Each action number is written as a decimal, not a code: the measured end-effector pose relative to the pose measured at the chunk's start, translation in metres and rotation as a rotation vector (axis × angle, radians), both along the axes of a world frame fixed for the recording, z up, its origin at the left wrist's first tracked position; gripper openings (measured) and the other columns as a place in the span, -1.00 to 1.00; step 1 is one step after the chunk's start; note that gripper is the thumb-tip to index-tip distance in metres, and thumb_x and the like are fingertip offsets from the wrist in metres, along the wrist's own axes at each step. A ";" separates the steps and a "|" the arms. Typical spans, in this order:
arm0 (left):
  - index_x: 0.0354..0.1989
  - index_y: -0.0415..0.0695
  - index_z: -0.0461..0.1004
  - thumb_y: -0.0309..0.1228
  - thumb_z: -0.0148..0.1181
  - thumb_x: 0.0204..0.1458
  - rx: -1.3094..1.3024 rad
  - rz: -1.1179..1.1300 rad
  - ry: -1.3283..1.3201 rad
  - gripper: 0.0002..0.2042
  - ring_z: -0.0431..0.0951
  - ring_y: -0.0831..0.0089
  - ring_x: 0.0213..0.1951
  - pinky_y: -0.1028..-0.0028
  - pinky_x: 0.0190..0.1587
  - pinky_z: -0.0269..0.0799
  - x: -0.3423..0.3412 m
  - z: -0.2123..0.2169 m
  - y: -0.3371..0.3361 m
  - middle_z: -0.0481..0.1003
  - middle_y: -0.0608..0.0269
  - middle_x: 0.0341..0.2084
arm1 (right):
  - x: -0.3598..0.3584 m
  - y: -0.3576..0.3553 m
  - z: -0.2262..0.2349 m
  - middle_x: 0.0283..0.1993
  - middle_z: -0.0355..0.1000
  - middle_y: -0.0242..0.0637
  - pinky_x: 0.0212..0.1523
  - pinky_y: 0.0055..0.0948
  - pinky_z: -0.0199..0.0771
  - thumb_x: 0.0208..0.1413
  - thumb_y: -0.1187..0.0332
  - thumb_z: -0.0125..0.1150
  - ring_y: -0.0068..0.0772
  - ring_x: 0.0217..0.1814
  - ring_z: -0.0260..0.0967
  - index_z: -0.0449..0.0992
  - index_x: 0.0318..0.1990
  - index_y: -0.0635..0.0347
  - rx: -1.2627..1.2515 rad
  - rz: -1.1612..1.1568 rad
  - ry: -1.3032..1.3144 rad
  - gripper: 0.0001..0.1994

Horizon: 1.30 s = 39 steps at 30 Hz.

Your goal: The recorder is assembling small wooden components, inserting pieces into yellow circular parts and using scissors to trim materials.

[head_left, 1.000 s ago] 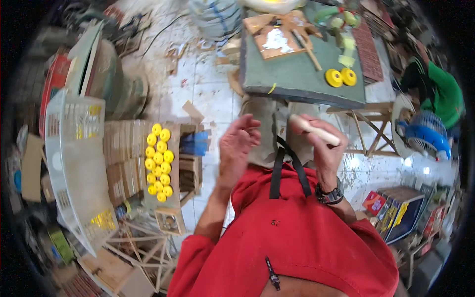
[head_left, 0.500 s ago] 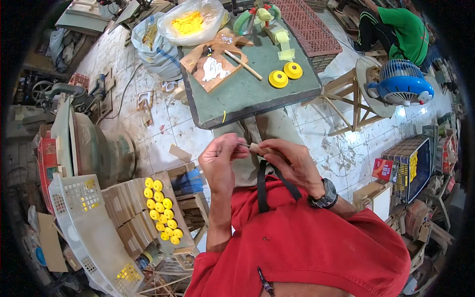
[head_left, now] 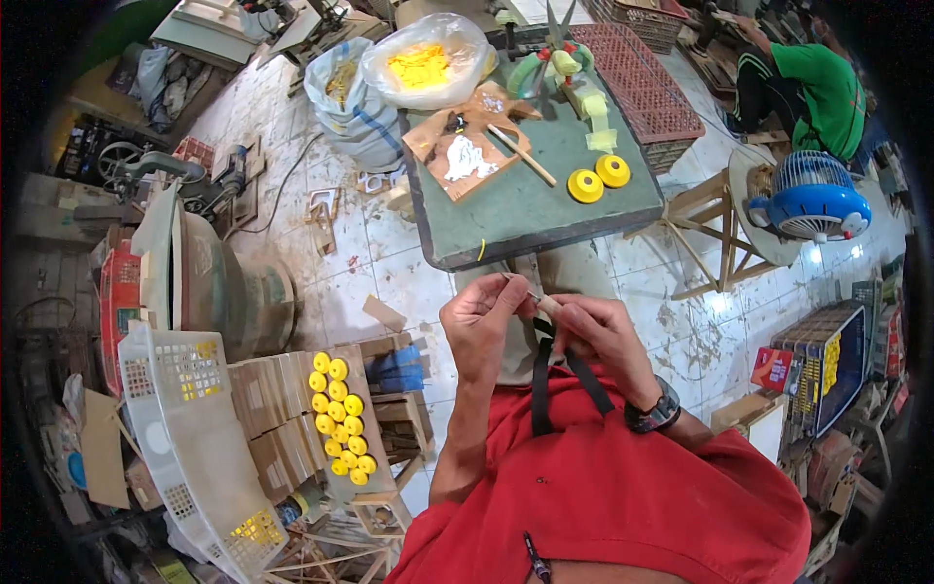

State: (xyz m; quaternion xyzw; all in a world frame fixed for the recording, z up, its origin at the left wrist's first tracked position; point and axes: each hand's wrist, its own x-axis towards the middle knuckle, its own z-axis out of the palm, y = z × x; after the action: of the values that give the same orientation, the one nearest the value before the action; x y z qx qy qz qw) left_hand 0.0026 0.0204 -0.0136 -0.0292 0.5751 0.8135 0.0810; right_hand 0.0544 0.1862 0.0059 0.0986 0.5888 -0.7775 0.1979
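- Beige and short, the peg point(head_left: 550, 306) is sitting between the two hands, over the person's lap and just off the near edge of the surface point(head_left: 545, 226).
- The right hand point(head_left: 605, 336) is curling nearly closed, thumb and fingers gripping the peg and hiding much of it.
- The left hand point(head_left: 484, 316) is pinching, thumb against fingertips, a thin piece point(head_left: 533, 294) at the peg's end; this piece is showing too small to identify.
- A dark watch point(head_left: 654, 414) is circling the right wrist.
- On the surface, two yellow wheels point(head_left: 585, 186) are lying side by side near the right edge.
- A stick point(head_left: 525, 159) is lying slantwise beside white scraps point(head_left: 467, 159), which are resting on a brown board point(head_left: 426, 144).
- At the far left corner, a clear bag point(head_left: 384, 83) is holding yellow pieces point(head_left: 418, 68); a sack point(head_left: 355, 136) is standing next to it.
- To the person's left, yellow knobs point(head_left: 338, 390) are clustering on a plank, near a white basket point(head_left: 199, 443).
- To the right, a blue fan point(head_left: 817, 209) is standing on a wooden stand point(head_left: 715, 238); beyond it, a co-worker in green point(head_left: 827, 92) is bending forward.
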 end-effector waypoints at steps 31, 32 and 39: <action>-0.36 -0.25 0.48 -0.56 0.24 0.00 -0.899 0.221 0.477 -0.93 0.56 0.34 -0.40 0.44 -0.33 0.46 0.030 -0.082 -0.051 0.54 0.08 -0.41 | -0.136 0.009 -0.055 -0.19 0.42 -0.21 -0.09 -0.29 0.35 -0.11 0.56 0.09 -0.16 -0.07 0.33 0.44 -0.17 0.26 1.205 0.028 1.218 -0.73; -0.37 -0.25 0.48 -0.57 0.23 0.01 -0.880 0.225 0.512 -0.94 0.56 0.33 -0.38 0.43 -0.30 0.46 0.027 -0.079 -0.049 0.54 0.08 -0.41 | -0.139 0.008 -0.055 -0.19 0.41 -0.22 -0.10 -0.29 0.34 -0.14 0.56 0.08 -0.16 -0.06 0.32 0.44 -0.18 0.26 1.234 0.017 1.232 -0.72; -0.45 -0.23 0.41 -0.56 0.07 0.10 -0.721 0.213 0.501 -0.91 0.43 0.38 -0.50 0.46 -0.40 0.35 0.018 -0.064 -0.033 0.42 0.17 -0.57 | -0.132 0.010 -0.054 -0.21 0.40 -0.17 -0.12 -0.29 0.37 -0.14 0.60 0.17 -0.12 -0.10 0.33 0.45 -0.21 0.30 1.130 -0.173 1.232 -0.74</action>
State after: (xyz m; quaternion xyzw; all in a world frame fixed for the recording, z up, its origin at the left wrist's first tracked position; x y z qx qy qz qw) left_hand 0.0205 -0.0123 -0.0772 0.0834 0.8173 0.5471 -0.1603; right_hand -0.0779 0.1965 -0.0485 -0.2143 0.8827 -0.2928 -0.2985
